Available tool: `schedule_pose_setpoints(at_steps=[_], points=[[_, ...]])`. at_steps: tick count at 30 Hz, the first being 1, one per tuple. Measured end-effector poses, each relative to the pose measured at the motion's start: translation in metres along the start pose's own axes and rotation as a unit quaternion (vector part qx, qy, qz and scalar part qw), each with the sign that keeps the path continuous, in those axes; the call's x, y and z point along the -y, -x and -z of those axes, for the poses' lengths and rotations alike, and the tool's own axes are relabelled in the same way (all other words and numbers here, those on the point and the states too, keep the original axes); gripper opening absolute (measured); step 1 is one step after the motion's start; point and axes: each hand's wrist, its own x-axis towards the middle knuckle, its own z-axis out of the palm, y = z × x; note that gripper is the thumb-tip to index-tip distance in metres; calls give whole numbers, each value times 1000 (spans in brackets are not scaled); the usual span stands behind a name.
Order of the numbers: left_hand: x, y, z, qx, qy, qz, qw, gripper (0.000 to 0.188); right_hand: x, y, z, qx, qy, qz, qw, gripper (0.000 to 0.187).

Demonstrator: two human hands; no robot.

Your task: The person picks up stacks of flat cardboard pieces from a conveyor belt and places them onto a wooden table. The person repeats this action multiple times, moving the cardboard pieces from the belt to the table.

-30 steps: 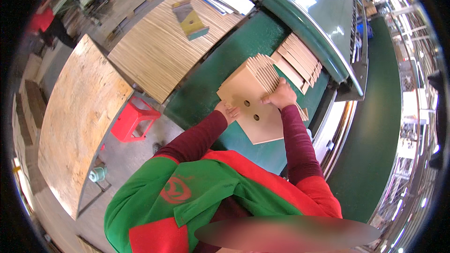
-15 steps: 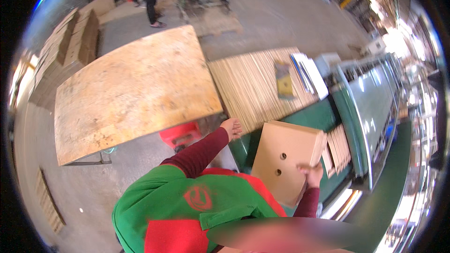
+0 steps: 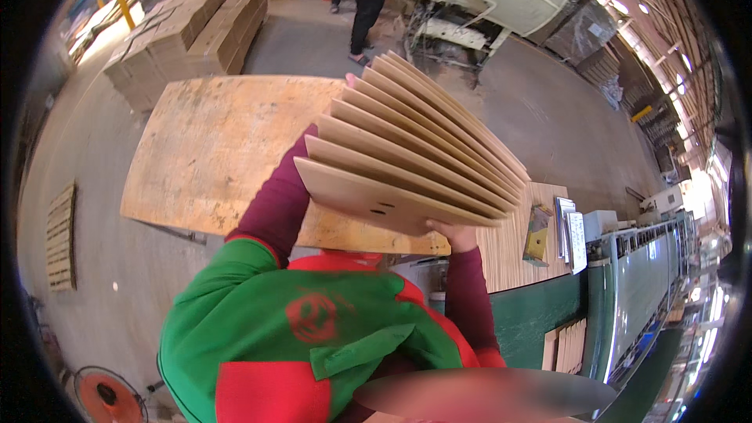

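A fanned stack of folded brown cardboard sheets [image 3: 407, 149] is held up in front of me, tilted, over the wooden table [image 3: 227, 141]. Its edges spread apart towards the left. The nearest sheet has two small dark holes. My right hand [image 3: 454, 235] grips the stack's lower near edge, with the thumb on the front sheet. On the far left side my left hand [image 3: 350, 80] supports it; most of that hand is hidden behind the sheets, and only a little of its fingers shows.
Right of the table lies a row of packed cardboard sheets [image 3: 509, 254] with a yellow-and-grey tool [image 3: 538, 236] and papers [image 3: 574, 235] on top. Beyond runs a long conveyor machine [image 3: 638, 282]. Bundled cartons [image 3: 188, 35], a fan [image 3: 108, 395] and two people [image 3: 368, 8] are around.
The stack has been lifted off the green surface and swung left over the wooden table, and its sheets have fanned out. My left hand has moved from beside the row onto the stack.
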Motion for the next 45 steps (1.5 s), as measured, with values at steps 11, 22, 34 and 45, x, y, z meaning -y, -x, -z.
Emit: schedule_pose_setpoints(at_steps=[11, 22, 34, 45], points=[[26, -41, 113, -206, -141, -14, 968, 59, -75, -50, -36, 112, 32, -121, 986, 65], [37, -29, 157, -238, -223, -28, 945, 59, -50, -66, -40, 55, 31, -47, 997, 85], [55, -14, 174, -271, -255, -41, 927, 58, 56, -93, -52, 120, 113, -9, 986, 105], [65, 52, 212, -318, -506, -43, 801, 56, 90, -156, -52, 10, 286, 45, 957, 93]])
